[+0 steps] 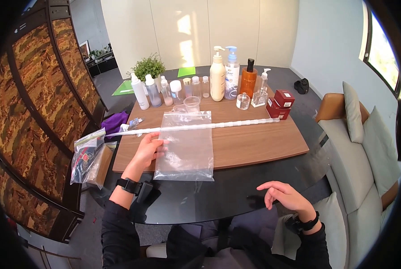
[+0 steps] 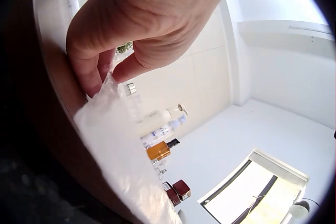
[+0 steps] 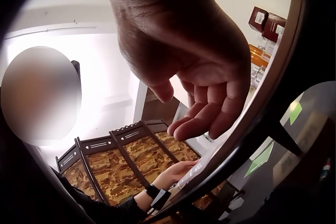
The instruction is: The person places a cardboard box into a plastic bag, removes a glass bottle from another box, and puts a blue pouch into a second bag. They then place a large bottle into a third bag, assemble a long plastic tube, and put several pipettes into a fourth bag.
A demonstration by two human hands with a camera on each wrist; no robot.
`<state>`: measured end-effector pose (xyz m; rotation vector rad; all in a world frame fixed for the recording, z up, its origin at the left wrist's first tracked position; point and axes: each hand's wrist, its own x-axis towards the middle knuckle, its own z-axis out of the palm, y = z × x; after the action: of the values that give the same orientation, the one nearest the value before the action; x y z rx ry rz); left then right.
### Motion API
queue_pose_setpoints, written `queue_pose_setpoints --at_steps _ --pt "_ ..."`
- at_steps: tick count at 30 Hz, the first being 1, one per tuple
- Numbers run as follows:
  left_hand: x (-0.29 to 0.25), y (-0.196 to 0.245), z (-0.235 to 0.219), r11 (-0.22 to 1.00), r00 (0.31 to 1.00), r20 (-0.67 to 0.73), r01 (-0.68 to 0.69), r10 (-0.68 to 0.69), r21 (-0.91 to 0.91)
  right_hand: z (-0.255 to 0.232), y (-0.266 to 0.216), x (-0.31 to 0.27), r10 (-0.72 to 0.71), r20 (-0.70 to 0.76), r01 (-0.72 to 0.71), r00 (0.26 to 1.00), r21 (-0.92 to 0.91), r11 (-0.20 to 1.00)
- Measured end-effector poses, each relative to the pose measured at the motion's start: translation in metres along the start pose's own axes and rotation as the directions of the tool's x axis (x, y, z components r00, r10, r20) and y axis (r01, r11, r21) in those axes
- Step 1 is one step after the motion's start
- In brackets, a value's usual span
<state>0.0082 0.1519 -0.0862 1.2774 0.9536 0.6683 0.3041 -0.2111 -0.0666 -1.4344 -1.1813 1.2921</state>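
Note:
A clear plastic zip bag (image 1: 184,152) lies flat over the front part of the wooden board (image 1: 254,143). My left hand (image 1: 149,150) pinches its left edge; in the left wrist view the thumb and fingers of the left hand (image 2: 142,29) hold a gathered bit of the bag (image 2: 118,140). Under or against the bag's upper part runs a long white strip (image 1: 236,123) across the board. My right hand (image 1: 284,195) hovers over the black table's front right, holding nothing, its fingers loosely bent, as the right hand (image 3: 194,66) also appears in the right wrist view.
Small bottles and clear cups (image 1: 191,104) stand at the back left, pump bottles (image 1: 217,78) and an amber bottle (image 1: 248,80) further right. Dark red boxes (image 1: 278,110) are stacked at the right. Filled zip bags (image 1: 86,161) and purple cloth (image 1: 115,123) lie at the left.

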Motion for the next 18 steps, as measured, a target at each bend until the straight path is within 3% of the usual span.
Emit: queue_pose_setpoints --at_steps 4,10,16,18 --pt "-0.004 -0.001 0.001 0.999 0.999 -0.025 -0.029 0.028 -0.026 -0.005 0.002 -0.001 -0.012 -0.009 0.012 1.0 0.0 1.0" --pt "-0.005 -0.004 -0.001 0.995 0.998 0.037 -0.043 0.04 0.085 -0.007 -0.001 0.003 -0.02 -0.005 0.02 1.0 0.005 1.0" --pt "-0.01 0.007 0.001 0.988 0.987 0.163 -0.017 -0.008 0.156 -0.005 -0.014 0.019 -0.065 0.043 0.068 0.997 -0.067 0.995" --pt "-0.014 0.018 0.007 0.976 0.974 0.223 -0.076 0.03 0.202 -0.009 -0.027 0.031 -0.058 0.04 0.061 0.998 -0.093 0.994"
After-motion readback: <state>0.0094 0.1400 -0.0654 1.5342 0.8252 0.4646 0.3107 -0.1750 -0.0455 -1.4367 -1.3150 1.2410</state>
